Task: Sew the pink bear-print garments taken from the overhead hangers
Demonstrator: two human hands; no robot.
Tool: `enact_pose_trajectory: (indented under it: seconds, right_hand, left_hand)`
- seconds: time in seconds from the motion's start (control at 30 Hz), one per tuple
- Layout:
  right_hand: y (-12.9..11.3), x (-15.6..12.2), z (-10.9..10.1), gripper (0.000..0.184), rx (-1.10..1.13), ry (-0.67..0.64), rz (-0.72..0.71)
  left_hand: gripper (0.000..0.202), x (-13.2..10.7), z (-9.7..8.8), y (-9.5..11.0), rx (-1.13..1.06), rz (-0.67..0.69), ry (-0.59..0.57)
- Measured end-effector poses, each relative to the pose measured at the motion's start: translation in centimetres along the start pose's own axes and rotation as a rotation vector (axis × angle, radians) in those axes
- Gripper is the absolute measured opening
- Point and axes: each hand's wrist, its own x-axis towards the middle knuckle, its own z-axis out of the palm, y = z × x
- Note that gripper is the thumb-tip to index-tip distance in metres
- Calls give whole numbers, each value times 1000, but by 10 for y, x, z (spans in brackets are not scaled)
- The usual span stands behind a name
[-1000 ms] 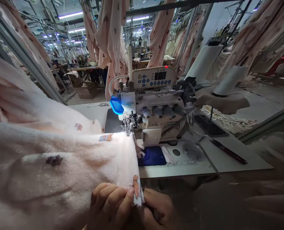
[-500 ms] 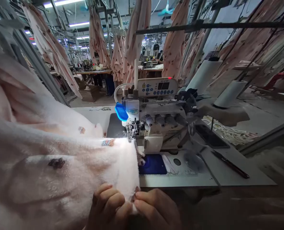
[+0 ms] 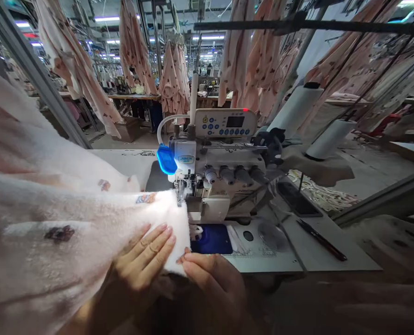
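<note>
A fluffy pale pink fabric piece (image 3: 98, 232) with dark printed motifs spreads over the left side, its far right edge under the needle area of an overlock sewing machine (image 3: 221, 177). My left hand (image 3: 146, 256) lies flat on the fabric near its right edge, fingers stretched out. At the near right corner, my right hand (image 3: 214, 274) pinches the fabric edge between thumb and fingers. A bright lamp lights the cloth below the presser foot (image 3: 181, 190). The blue guard (image 3: 166, 159) sits at the machine's left front.
Thread cones (image 3: 329, 139) stand behind the machine on the right. A dark slim tool like tweezers (image 3: 322, 239) and a phone-like black slab (image 3: 299, 199) lie on the white table (image 3: 357, 256). Pink garments (image 3: 174, 79) hang all around. A metal post (image 3: 50, 83) rises at left.
My left hand has let go of the near edge and moved up to lie flat on the fabric. The right hand keeps its pinch. The view has shifted slightly, moving the machine left.
</note>
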Motion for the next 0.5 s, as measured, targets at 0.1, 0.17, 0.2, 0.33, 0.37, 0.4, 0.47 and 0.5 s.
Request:
enact_pose_trajectory:
  seconds: [0.1,0.17,0.2,0.33,0.37,0.4,0.47,0.5]
  right_hand:
    - [6,8,6,15,87,56,39]
    - [12,15,13,12,133,135,21]
    - [16,18,17,11,138,167,1]
    - [30,27,28,14,127,182,-35]
    - [33,29,29,15,119,169,-30]
    - [36,30,30,16,112,148,-27]
    - [43,32,31,18,104,118,-32]
    - [46,34,32,20,101,101,-35]
  left_hand:
    - [40,2,5,-8,21,11,-41]
    - [42,4,7,-13,41,-7,-52]
    - [42,5,8,-15,54,-14,-56]
    - [41,14,9,-24,128,-12,-85]
    - [40,17,10,-27,153,-8,-91]
    - [41,20,10,-29,177,-7,-99]
    - [42,26,12,-35,212,-12,-122]
    - [43,28,14,-38,218,-19,-140]
